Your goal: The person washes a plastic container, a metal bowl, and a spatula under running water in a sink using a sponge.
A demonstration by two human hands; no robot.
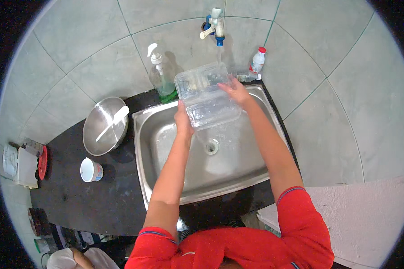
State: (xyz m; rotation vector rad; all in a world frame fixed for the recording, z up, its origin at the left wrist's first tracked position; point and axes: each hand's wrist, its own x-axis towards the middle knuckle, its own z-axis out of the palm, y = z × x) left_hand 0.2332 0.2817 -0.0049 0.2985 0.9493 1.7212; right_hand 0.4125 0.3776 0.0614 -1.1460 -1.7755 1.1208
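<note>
A clear plastic clamshell container (212,114), folded open into two trays, is held tilted above the stainless steel sink (161,144). My left hand (183,118) grips its left edge. On the opposite side, my right hand (236,91) holds the upper right edge, with the thumb reaching over the plastic. Water runs from the wall tap (217,28) down onto the far tray, and its surface looks wet. Below the container the round drain (211,147) is visible. Parts of the fingers behind the plastic are hidden.
A pump bottle (165,82) with green liquid stands behind the sink. Left on the dark counter (70,198) are a metal bowl (99,117) holding a white spatula (112,122), and a white plastic cup (91,170). Small bottles (258,60) occupy the back right corner. Another person (84,259) is at lower left.
</note>
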